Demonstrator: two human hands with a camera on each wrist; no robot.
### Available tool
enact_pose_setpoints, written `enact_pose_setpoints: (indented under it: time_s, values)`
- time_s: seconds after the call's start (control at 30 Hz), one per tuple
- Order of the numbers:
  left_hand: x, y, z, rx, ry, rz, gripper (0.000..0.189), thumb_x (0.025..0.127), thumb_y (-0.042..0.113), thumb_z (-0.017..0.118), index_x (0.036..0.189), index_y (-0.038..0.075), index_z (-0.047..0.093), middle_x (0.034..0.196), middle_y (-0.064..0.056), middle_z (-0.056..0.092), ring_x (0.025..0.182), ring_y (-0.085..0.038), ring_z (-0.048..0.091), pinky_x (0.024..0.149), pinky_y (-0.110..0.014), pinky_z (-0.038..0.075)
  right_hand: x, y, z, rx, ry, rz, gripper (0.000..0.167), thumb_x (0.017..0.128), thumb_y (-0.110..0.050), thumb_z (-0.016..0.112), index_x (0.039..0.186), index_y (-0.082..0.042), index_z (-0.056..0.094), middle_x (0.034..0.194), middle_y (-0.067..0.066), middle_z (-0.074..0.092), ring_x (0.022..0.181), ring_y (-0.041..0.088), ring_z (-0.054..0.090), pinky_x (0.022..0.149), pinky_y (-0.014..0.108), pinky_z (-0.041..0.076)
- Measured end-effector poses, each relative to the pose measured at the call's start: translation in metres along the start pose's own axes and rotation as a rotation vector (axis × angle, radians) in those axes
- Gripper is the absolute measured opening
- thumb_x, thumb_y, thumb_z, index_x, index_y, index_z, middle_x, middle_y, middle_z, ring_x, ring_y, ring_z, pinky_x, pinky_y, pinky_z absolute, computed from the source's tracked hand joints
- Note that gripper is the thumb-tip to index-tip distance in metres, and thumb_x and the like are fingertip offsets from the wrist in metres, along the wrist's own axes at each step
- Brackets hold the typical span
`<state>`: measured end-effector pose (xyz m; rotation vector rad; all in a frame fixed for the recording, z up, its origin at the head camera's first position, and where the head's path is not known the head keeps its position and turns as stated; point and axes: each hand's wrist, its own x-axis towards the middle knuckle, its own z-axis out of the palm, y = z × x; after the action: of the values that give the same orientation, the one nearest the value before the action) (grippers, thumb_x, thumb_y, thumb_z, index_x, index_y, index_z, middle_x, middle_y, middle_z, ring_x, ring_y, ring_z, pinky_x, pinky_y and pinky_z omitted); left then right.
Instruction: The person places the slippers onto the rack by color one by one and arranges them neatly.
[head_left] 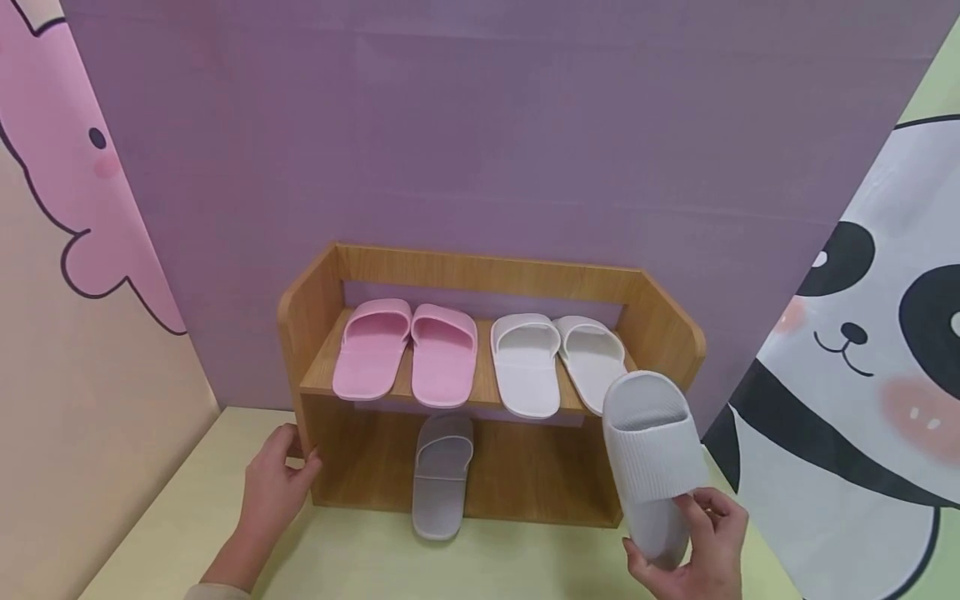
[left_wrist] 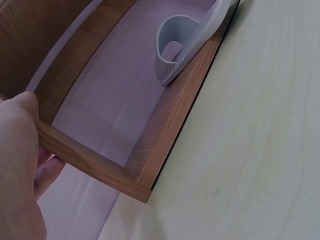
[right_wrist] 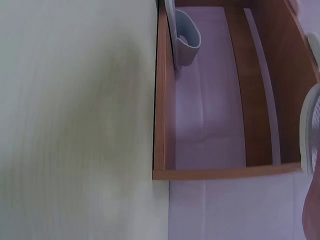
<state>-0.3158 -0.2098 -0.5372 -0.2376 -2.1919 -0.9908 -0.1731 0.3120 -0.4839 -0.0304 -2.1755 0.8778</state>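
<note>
My left hand (head_left: 273, 483) grips the front edge of the left side panel of a wooden shoe rack (head_left: 322, 450), thumb on one side and fingers on the other. My right hand (head_left: 708, 546) holds a light grey slipper (head_left: 652, 467) by its lower end, in front of the rack's right side. A grey slipper (head_left: 441, 483) stands alone on the lower level, its near end jutting past the front edge. On the upper shelf sit two pink slippers (head_left: 446, 358) and two white slippers (head_left: 527, 367). In the right wrist view, the held slipper (right_wrist: 309, 130) shows only partly.
The rack stands on a pale yellow tabletop (head_left: 360, 558) against a purple wall (head_left: 487, 125). Side panels carry a pink cartoon figure (head_left: 67, 150) at left and a panda (head_left: 855, 392) at right.
</note>
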Motion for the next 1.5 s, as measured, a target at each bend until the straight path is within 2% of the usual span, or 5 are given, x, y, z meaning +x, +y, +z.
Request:
enact_pose_setpoints:
  time_s: [0.13, 0.5, 1.0, 1.3, 1.5]
  values:
    - [0.000, 0.002, 0.000, 0.000, -0.009, -0.009, 0.029, 0.091, -0.004, 0.079, 0.115, 0.005, 0.065, 0.102, -0.008, 0.071, 0.089, -0.028, 0.076, 0.063, -0.029, 0.064, -0.004, -0.005, 0.005, -0.009, -0.090, -0.040, 0.104, 0.050, -0.001, 0.108, 0.142, -0.012, 0.062, 0.146, 0.020, 0.037, 0.124, 0.016, 0.036, 0.093, 0.068, 0.051]
    - [-0.001, 0.005, -0.001, 0.000, -0.020, -0.030, 0.031, 0.091, -0.003, 0.080, 0.116, 0.005, 0.065, 0.103, -0.009, 0.071, 0.091, -0.029, 0.076, 0.064, -0.030, 0.064, -0.012, -0.012, 0.022, -0.085, -0.225, -0.335, 0.106, 0.045, -0.017, 0.114, 0.139, -0.015, 0.064, 0.141, 0.014, 0.041, 0.115, 0.007, 0.035, 0.080, 0.032, 0.045]
    - [0.000, 0.004, 0.000, 0.005, -0.030, -0.038, 0.033, 0.092, -0.003, 0.082, 0.120, 0.005, 0.066, 0.104, -0.008, 0.071, 0.092, -0.028, 0.076, 0.065, -0.028, 0.063, -0.017, -0.022, 0.043, -0.056, -0.465, -0.413, 0.106, 0.057, -0.031, 0.112, 0.147, -0.037, 0.057, 0.138, 0.001, 0.042, 0.117, 0.008, 0.035, 0.083, 0.033, 0.046]
    - [0.001, 0.002, 0.000, 0.004, -0.021, -0.036, 0.030, 0.092, -0.002, 0.081, 0.116, 0.006, 0.065, 0.103, -0.008, 0.071, 0.092, -0.029, 0.076, 0.064, -0.028, 0.063, -0.011, -0.004, 0.066, -0.052, -0.378, -0.748, 0.084, 0.083, -0.068, 0.089, 0.149, -0.024, 0.062, 0.133, 0.011, 0.048, 0.119, 0.022, 0.042, 0.081, 0.037, 0.047]
    - [0.001, 0.001, 0.000, 0.003, -0.019, -0.037, 0.030, 0.092, -0.002, 0.081, 0.117, 0.005, 0.066, 0.103, -0.008, 0.071, 0.092, -0.028, 0.076, 0.064, -0.028, 0.063, -0.012, 0.002, 0.081, -0.056, -0.336, -0.809, 0.088, 0.076, -0.062, 0.097, 0.146, -0.020, 0.065, 0.129, 0.016, 0.052, 0.115, 0.025, 0.047, 0.080, 0.037, 0.050]
